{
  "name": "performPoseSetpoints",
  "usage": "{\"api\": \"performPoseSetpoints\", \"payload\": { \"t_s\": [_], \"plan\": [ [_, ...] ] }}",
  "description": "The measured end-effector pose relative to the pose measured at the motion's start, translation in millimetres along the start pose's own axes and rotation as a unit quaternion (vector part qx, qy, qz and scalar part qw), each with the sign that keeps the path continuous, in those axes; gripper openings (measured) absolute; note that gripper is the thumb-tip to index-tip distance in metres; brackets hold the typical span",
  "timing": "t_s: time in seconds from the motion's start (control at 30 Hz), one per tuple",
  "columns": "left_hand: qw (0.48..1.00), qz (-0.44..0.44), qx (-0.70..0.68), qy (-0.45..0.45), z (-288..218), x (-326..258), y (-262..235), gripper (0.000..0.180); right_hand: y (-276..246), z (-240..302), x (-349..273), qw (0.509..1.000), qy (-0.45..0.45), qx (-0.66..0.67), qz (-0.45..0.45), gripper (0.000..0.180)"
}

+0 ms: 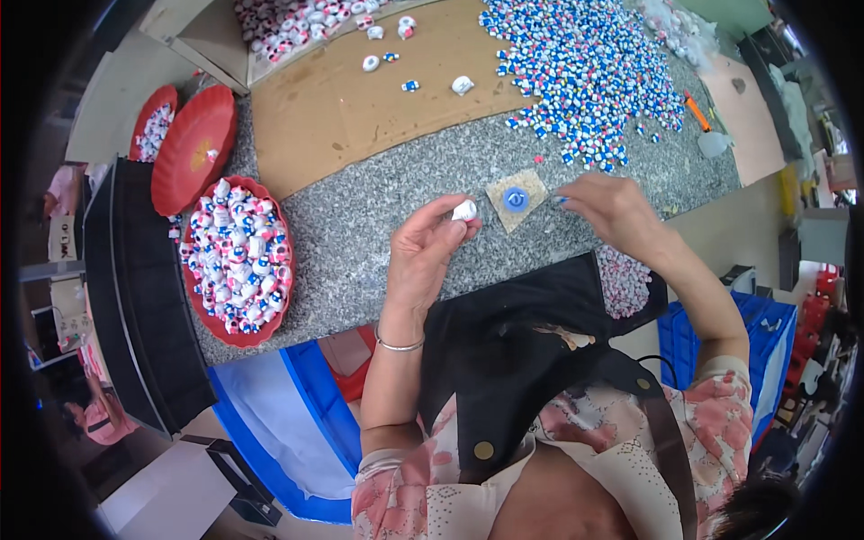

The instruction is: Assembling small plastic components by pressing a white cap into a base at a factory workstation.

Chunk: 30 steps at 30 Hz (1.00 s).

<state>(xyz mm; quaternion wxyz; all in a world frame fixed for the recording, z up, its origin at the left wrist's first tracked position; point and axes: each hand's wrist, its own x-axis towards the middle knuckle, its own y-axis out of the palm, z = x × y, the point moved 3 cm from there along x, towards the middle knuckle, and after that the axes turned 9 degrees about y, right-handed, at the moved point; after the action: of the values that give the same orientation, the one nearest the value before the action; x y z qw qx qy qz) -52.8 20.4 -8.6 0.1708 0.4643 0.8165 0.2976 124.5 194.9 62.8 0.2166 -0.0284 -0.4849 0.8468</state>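
Observation:
Between the thumb and fingers of my left hand [425, 243] is a small rounded white toy part [464, 211] with pink on its underside. My right hand [616, 214] is closed in a pinch, and a bit of blue shows at its fingertips. That small blue piece [563, 200] is too tiny to make out fully. Between the two hands, a round blue cup [516, 200] sits on a tan square pad [500, 191] on the speckled grey table [342, 243]. Neither hand touches the cup.
A red scalloped tray [286, 297] heaped with white, blue and pink parts stands at the left, near another red tray [184, 175]. Many small blue-and-white pieces [585, 81] cover the far right. Brown cardboard [360, 117] lies behind; an orange-handled tool [697, 112] rests far right.

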Motion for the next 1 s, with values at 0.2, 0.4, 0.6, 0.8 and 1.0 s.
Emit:
{"api": "performPoseSetpoints", "payload": {
  "t_s": [0.2,0.4,0.6,0.8,1.0],
  "plan": [
    [0.994,-0.001,0.092,0.062,-9,-5,-4,0.033,20,33,40,0.984,-0.108,-0.115,0.088,0.021],
    [0.995,0.016,0.084,0.060,-15,-12,-12,0.035,28,38,48,0.968,-0.129,-0.170,0.130,0.019],
    [0.988,-0.011,0.128,0.087,-8,-9,-2,0.035,26,37,43,0.982,-0.099,-0.135,0.088,0.014],
    [0.921,0.004,0.330,0.208,6,-4,16,0.033,25,38,29,0.921,0.225,0.313,0.064,0.014],
    [0.853,0.064,0.426,0.294,8,-7,39,0.034,32,23,12,0.843,0.281,0.438,0.137,0.016]
  ]
}}
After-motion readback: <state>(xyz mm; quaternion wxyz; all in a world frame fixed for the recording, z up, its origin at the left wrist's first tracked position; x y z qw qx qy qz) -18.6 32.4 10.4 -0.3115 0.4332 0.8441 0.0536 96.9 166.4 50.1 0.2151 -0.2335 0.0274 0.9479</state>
